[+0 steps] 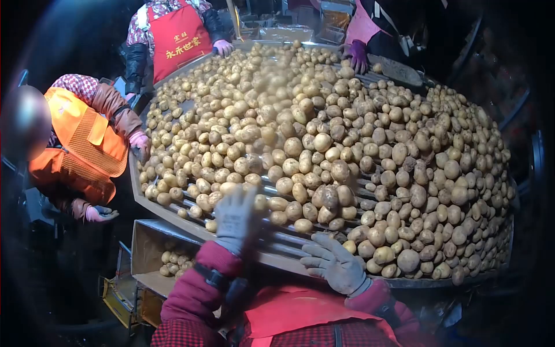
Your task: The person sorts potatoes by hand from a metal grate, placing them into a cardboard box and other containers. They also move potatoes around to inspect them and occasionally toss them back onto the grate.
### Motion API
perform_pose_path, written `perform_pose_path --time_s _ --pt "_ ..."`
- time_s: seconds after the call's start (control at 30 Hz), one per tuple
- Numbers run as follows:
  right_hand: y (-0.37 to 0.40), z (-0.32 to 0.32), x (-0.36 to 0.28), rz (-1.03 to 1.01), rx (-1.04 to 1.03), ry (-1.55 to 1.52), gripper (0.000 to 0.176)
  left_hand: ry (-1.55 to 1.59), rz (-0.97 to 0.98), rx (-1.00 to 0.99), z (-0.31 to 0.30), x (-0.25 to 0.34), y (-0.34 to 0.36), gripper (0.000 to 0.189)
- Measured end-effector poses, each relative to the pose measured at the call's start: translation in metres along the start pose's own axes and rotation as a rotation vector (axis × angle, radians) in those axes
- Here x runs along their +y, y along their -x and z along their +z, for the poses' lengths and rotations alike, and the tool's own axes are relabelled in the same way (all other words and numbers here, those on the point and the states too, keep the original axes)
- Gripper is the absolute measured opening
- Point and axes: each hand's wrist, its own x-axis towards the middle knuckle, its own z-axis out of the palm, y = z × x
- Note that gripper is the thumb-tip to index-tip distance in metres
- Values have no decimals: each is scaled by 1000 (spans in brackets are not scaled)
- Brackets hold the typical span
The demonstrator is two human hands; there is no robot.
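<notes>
Two hands, both gloved, hovering at near rim (169,215): my right hand (337,266) spreading fingers wide, my left hand (236,217) extending fingers, blurred, apparently gripping nothing. Loose potatoes (322,141) could be rolling over rim if I am sweeping too hard. Potatoes lying just past left hand, close beside right. Farther off, co-worker's purple glove (358,56) reaching heap.

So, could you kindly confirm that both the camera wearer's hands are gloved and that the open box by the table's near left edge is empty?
Not quite: the open box is not empty; the head view shows a small heap of potatoes inside it. The left hand and right hand are gloved, as you say.
</notes>
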Motion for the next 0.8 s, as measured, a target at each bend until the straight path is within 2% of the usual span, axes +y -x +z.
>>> perform_pose_path --time_s 0.03,0.07,0.17,0.2,0.27,0.33,0.37,0.43,0.47,0.53,0.57,0.6,0.63,0.67,0.7,0.77,0.8 --pt "1 -2 -1 -5 -11 49 61 -28 -107 -74 -1 -4 -4 64" --pt "1 -4 -2 -11 -24 102 58 -121 23 26 14 -22 -3 59" --pt "-8 1 -11 29 -57 160 57 -197 69 -24 26 -30 -19 55" --pt "-9 9 -15 49 -46 200 58 -210 49 39 28 -26 -23 43" --pt "-15 10 -20 103 -59 217 58 -183 -26 80 26 -32 -30 41" --pt "-22 -7 -18 155 -125 21 57 -163 -93 146 21 -54 -37 40" --pt "-23 -13 -18 182 -156 -73 59 -259 -153 122 35 -78 -43 44" --pt "-18 -3 -19 151 -116 112 57 -375 -172 54 17 -72 -48 46" --pt "-17 0 -20 131 -96 202 56 -349 -76 108 13 -67 -54 47" --pt "-22 -7 -22 200 -103 45 56 -289 118 203 13 -49 -68 50" --pt "-26 -10 -21 234 -105 -32 56 -191 213 168 23 -42 -83 52" --pt "-28 -14 -17 218 -102 9 58 -47 297 75 3 -6 -95 58" --pt "-28 -18 -17 222 -125 6 59 -134 375 63 29 -2 -113 63" --pt "-28 -19 -17 243 -131 -59 60 -22 414 -29 17 23 -124 58" --pt "-28 -21 -17 261 -136 -124 60 6 461 19 39 28 -140 60" --pt "-29 -25 -16 256 -164 -159 60 -103 427 -76 65 38 -170 61" --pt "-29 -23 -17 254 -146 -142 60 -20 351 8 64 44 -181 61"
